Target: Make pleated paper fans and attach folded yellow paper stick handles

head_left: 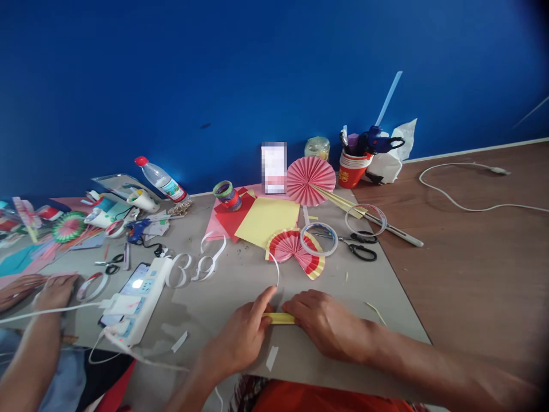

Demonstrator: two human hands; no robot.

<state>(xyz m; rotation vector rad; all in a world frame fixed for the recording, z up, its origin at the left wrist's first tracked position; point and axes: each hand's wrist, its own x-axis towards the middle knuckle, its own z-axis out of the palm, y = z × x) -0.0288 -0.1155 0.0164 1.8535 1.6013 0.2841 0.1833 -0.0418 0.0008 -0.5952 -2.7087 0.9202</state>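
Between my two hands lies a narrow folded strip of yellow paper (pixel 282 318), flat near the front edge of the grey table. My left hand (pixel 240 337) is closed on its left end, with one finger pointing up and away. Fingers of my right hand (pixel 323 320) are curled over the right end, hiding it. A thin curled white strip (pixel 277 268) rises just past my left fingertip. Beyond the hands rests a pleated pink, red and yellow paper fan piece (pixel 289 246). A short white strip (pixel 271 358) lies in front of the yellow paper.
Tape rolls (pixel 319 239) and black-handled scissors (pixel 362 252) lie behind my right hand. Yellow sheets (pixel 270 220), a round pink fan (pixel 311 180) and a red cup of tools (pixel 352 171) stand farther back. Leftward are a power strip (pixel 148 297) and another person's hands (pixel 55 289).
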